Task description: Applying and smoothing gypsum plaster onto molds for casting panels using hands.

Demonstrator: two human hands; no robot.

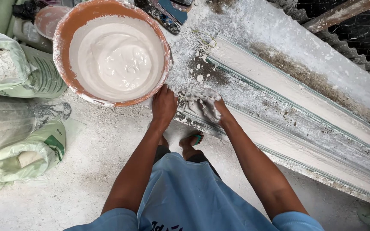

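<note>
Right hand point(217, 110) has its fingers wrapped down around a wad of plaster-soaked fibre point(203, 102), pretty much clamped on it, so the wad sits under and in front of the fingertips and pokes out toward the basin side. The fibre is pressed onto the near end of the long white moulding point(305, 128), right at its end edge where the plaster is patchy and dark spots show through.

Left hand point(163, 105) is just beside it, fingers together and curled flat, resting on that same end of the moulding and touching or nearly touching the rim of the big orange basin point(65, 72). Can't tell if it's actually gripping anything, looks more like it's just bracing.

The basin is full of smooth white plaster mix point(116, 60) and sits just beyond the left fingers. The moulding runs off from the hands toward the lower right. Off to the left lie a few pale green sacks point(26, 154) on the dusty floor point(86, 171). A foot in a sandal point(192, 143) shows between the two forearms, near the moulding's edge.
</note>
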